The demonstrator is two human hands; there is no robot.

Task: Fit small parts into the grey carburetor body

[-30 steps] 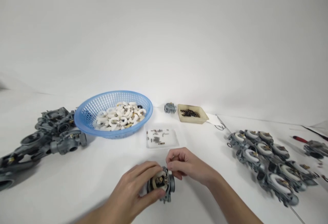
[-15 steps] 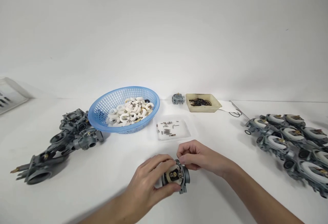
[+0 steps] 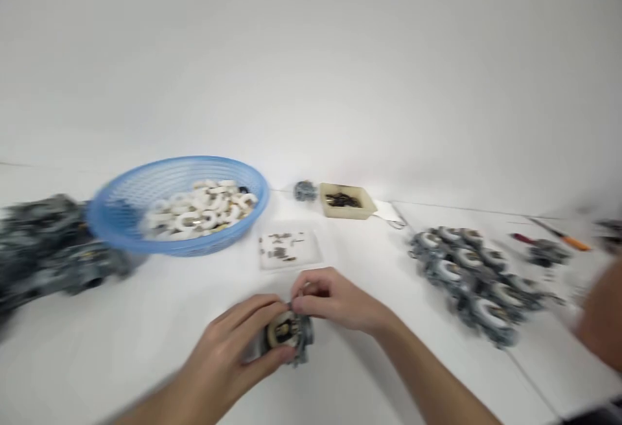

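Near the front middle of the white table, my left hand (image 3: pixel 243 341) is wrapped round a grey metal carburetor body (image 3: pixel 302 337) with a pale ring-shaped float on top. The fingers of my right hand (image 3: pixel 325 295) are pinched together at the body's upper edge; whatever they hold is too small and blurred to name. Beyond the hands lies a clear flat tray (image 3: pixel 306 253) with several tiny metal pins and parts. A blue basket (image 3: pixel 104 227) of white floats stands to its left.
Grey carburetor bodies (image 3: pixel 58 250) are piled at left. Several bodies with floats (image 3: pixel 469 276) stand at right. A cream tray (image 3: pixel 347 211) of black rings and one body (image 3: pixel 305 190) sit at the back. An orange-handled tool (image 3: pixel 576 242) and another person's arm (image 3: pixel 602 315) are far right.
The view has swung to the right, so the table's contents appear farther left, and the tools and a person's arm have come into view. Both hands keep nearly the same pose at the body.
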